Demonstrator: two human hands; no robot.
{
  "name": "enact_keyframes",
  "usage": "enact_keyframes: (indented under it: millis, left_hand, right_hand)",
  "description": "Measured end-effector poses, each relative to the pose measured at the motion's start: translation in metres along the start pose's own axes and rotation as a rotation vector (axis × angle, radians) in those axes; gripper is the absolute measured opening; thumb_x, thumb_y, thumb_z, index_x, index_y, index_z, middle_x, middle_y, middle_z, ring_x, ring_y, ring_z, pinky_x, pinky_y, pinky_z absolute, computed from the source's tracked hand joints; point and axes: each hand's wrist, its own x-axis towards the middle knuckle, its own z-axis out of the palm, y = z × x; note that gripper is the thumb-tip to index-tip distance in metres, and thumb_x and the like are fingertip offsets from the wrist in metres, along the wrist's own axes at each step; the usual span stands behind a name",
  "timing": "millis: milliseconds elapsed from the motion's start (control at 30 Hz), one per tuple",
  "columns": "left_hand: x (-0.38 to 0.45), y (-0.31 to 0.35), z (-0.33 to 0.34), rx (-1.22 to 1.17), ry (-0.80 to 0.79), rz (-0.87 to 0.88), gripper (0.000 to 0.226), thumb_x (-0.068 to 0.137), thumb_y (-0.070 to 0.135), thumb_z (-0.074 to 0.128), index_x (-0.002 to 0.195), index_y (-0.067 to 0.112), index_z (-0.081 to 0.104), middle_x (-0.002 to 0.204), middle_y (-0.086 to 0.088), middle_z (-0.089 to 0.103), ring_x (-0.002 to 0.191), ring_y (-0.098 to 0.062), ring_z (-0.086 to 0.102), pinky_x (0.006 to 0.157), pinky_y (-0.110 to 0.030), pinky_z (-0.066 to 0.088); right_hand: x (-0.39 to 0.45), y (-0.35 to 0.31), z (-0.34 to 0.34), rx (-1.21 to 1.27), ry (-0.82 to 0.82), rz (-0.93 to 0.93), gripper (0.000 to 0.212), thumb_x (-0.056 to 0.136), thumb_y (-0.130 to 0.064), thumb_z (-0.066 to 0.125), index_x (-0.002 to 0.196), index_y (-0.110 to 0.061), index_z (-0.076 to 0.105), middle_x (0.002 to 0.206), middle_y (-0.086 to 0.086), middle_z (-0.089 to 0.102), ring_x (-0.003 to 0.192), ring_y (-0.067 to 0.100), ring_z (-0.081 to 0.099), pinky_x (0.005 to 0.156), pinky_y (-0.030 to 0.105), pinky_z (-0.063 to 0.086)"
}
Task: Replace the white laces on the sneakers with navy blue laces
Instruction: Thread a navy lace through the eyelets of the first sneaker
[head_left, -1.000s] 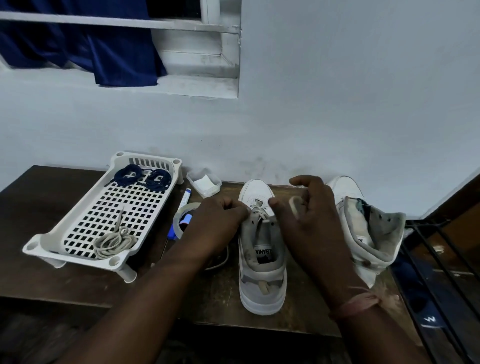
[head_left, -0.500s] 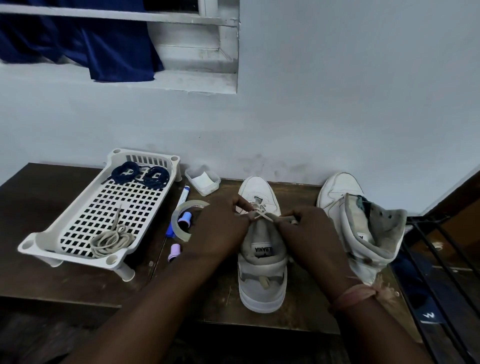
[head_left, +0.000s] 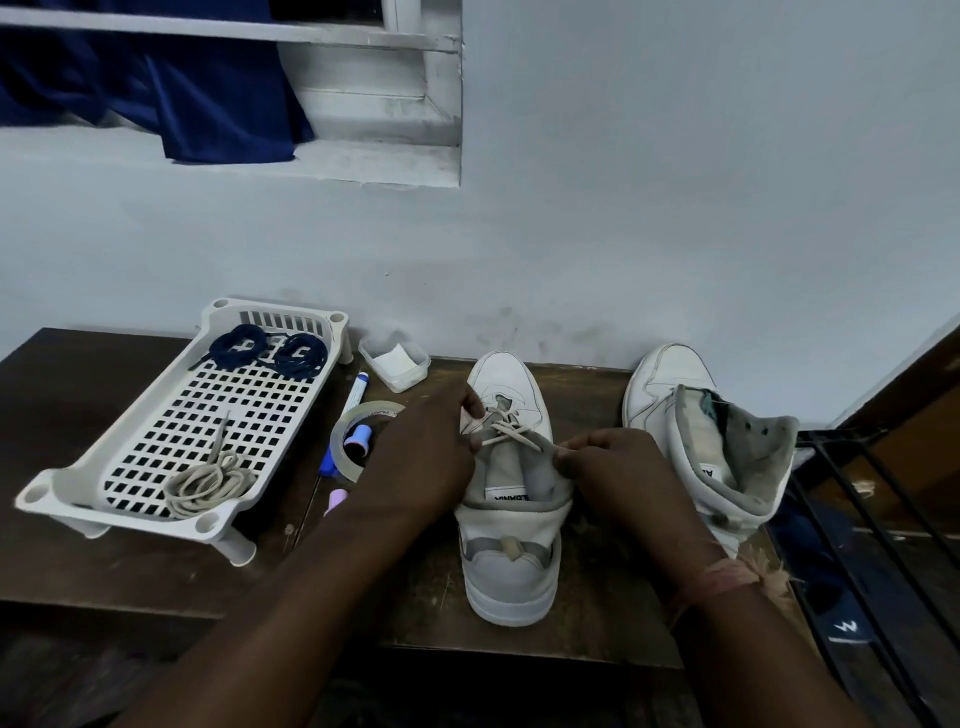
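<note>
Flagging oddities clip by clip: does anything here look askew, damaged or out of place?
Nothing damaged or spilled. The right sneaker stands laceless, collar splayed open, and a loose white lace lies tangled in the tray: both fit a relacing job.

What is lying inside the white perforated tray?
In the white tray: two coiled navy laces at the far end, and a bundled white lace at the near end. Nothing covers the tray.

Home room, likely a bedroom or spare corner: painted scuffed wall (head_left: 675, 208), recessed window ledge (head_left: 363, 161) with navy curtain (head_left: 171, 93) hanging over it, worn dark wooden desk (head_left: 104, 561) pushed against the wall, household clutter like plastic basket tray (head_left: 62, 483), tape roll (head_left: 345, 441), marker (head_left: 357, 389).
</note>
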Motion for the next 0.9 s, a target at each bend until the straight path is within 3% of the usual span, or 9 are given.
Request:
enact_keyframes:
  millis: [100,200,300,433,500,633,700,800,900]
  left_hand:
    - [-0.002,0.006,-0.001,0.072,0.031,0.208,0.05,0.09,0.01,0.067,0.127,0.043,0.066,0.115,0.005,0.053,0.107,-0.011,0.049,0.089,-0.025,0.039]
    - [-0.004,0.015,-0.001,0.161,0.047,0.366,0.026,0.091,0.022,0.07,0.111,0.038,0.078,0.11,0.007,0.06,0.105,-0.014,0.051,0.083,-0.022,0.031]
    - [-0.004,0.018,0.0,0.214,0.056,0.34,0.016,0.09,0.032,0.073,0.104,0.035,0.078,0.112,0.007,0.06,0.108,-0.014,0.052,0.083,-0.023,0.034]
    - [-0.006,0.017,0.002,0.246,0.085,0.322,0.008,0.09,0.033,0.069,0.097,0.029,0.072,0.111,0.005,0.059,0.106,-0.017,0.053,0.085,-0.031,0.044]
    - [-0.005,0.015,0.004,0.174,0.162,0.261,0.001,0.091,0.03,0.065,0.092,0.03,0.065,0.101,0.005,0.06,0.101,-0.017,0.055,0.082,-0.034,0.047]
    - [0.003,0.008,-0.002,-0.096,0.332,-0.128,0.015,0.092,0.022,0.059,0.079,0.028,0.058,0.081,0.011,0.061,0.083,-0.012,0.057,0.061,-0.02,0.035]
    - [0.006,0.007,-0.006,-0.152,0.343,-0.192,0.013,0.095,0.023,0.055,0.083,0.025,0.06,0.082,0.01,0.064,0.084,-0.014,0.061,0.064,-0.028,0.038]
    - [0.005,0.012,-0.007,-0.217,0.281,0.057,0.005,0.093,0.026,0.065,0.097,0.028,0.068,0.096,0.012,0.067,0.092,-0.01,0.064,0.08,-0.031,0.049]
    - [0.001,0.017,-0.003,0.075,0.189,0.329,0.023,0.086,0.039,0.073,0.109,0.036,0.075,0.114,0.011,0.064,0.109,-0.011,0.055,0.094,-0.027,0.04]
  right_hand:
    - [0.0,-0.003,-0.004,0.073,-0.07,0.03,0.027,0.087,-0.004,0.061,0.069,-0.013,0.078,0.06,0.015,0.069,0.051,0.029,0.059,0.058,0.043,0.052]
    - [0.0,-0.008,-0.002,0.105,-0.078,0.029,0.028,0.09,-0.006,0.058,0.071,-0.013,0.078,0.063,0.015,0.07,0.054,0.021,0.06,0.057,0.041,0.054]
    - [0.0,-0.008,0.005,-0.105,-0.012,-0.104,0.027,0.097,-0.019,0.056,0.082,-0.008,0.076,0.069,0.008,0.068,0.065,0.015,0.061,0.064,0.035,0.052]
    - [-0.002,-0.003,0.015,-0.267,0.087,-0.226,0.014,0.094,-0.029,0.062,0.092,-0.026,0.076,0.086,-0.01,0.072,0.08,0.009,0.065,0.066,0.023,0.047]
    - [0.0,0.001,0.018,-0.334,0.171,-0.25,0.01,0.09,-0.034,0.064,0.089,-0.032,0.073,0.091,-0.011,0.071,0.087,0.012,0.065,0.074,0.03,0.052]
    - [-0.003,0.001,0.02,-0.372,0.224,-0.241,0.012,0.086,-0.04,0.06,0.087,-0.035,0.072,0.093,-0.01,0.069,0.092,0.018,0.066,0.084,0.042,0.055]
    - [-0.005,-0.001,0.021,-0.386,0.249,-0.237,0.015,0.085,-0.039,0.059,0.091,-0.035,0.072,0.097,-0.008,0.07,0.096,0.021,0.066,0.088,0.044,0.054]
    - [-0.009,-0.003,0.023,-0.413,0.263,-0.235,0.027,0.081,-0.046,0.053,0.095,-0.034,0.073,0.099,-0.008,0.07,0.1,0.023,0.065,0.093,0.045,0.051]
    - [-0.008,-0.004,0.024,-0.422,0.254,-0.24,0.03,0.082,-0.048,0.051,0.097,-0.034,0.073,0.102,-0.008,0.069,0.103,0.023,0.063,0.096,0.046,0.049]
